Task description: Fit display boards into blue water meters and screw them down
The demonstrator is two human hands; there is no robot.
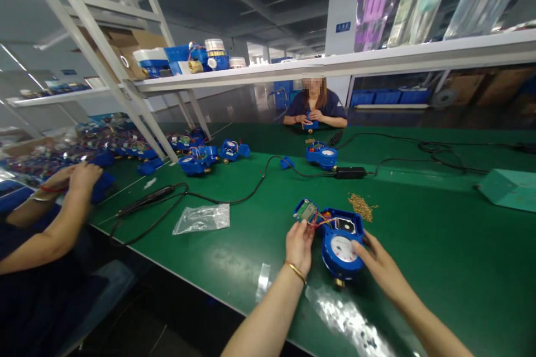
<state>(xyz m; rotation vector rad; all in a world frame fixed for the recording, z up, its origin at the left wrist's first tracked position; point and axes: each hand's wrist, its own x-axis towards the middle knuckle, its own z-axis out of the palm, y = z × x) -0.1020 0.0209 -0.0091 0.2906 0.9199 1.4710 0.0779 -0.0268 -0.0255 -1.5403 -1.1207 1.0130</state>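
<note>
A blue water meter (342, 268) with a round white dial lies on the green table in front of me, its box section uncovered. My right hand (377, 259) grips its right side, thumb on the dial's edge. Between the fingers of my left hand (300, 245) is a small circuit board (307, 211) in a blue cover, left of the meter. Red and yellow wires (323, 220) join the board to the meter. Just behind the meter lies a pile of small brass screws (362, 206).
An electric screwdriver (146, 201) with a black cable lies left, near a clear plastic bag (201, 219). More meters (321, 155) stand farther back. A teal bin (511, 188) is at right, a shelf (268, 73) overhead. One co-worker sits opposite; another's hands (81, 178) are at far left.
</note>
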